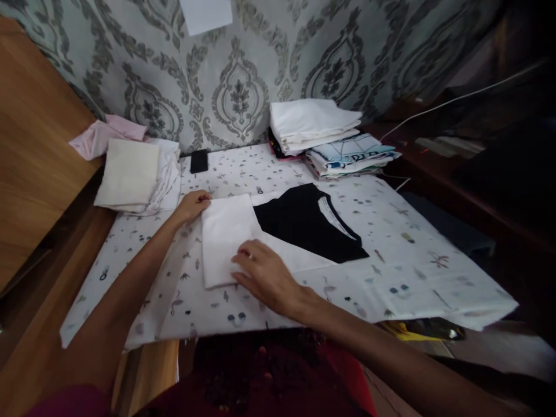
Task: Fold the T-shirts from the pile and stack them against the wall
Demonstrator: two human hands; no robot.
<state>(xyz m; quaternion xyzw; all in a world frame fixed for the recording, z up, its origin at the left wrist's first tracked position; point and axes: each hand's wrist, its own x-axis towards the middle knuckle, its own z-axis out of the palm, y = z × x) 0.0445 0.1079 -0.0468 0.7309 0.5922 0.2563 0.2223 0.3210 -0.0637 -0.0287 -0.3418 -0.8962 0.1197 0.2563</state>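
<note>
A black-and-white T-shirt (304, 226) lies partly folded on the patterned cloth in front of me. Its white lower part (226, 231) is doubled over at the left, while the black yoke and neckline point right. At the far left corner of the fold, the bent fingers of my left hand (195, 207) close on the fabric edge. My right hand (269, 281) rests over the near side of the white fold, fingers loosely bent and thumb apart, with nothing gripped in it.
White cloth with small prints (417, 255) covers the table. Folded white garments (313, 124) and printed garments (351, 153) are stacked at the back right. Cream folded cloth (130, 171), pink cloth (99, 139) and a small black flat object (199, 161) lie at the back left. A wooden cabinet (39, 145) borders the left.
</note>
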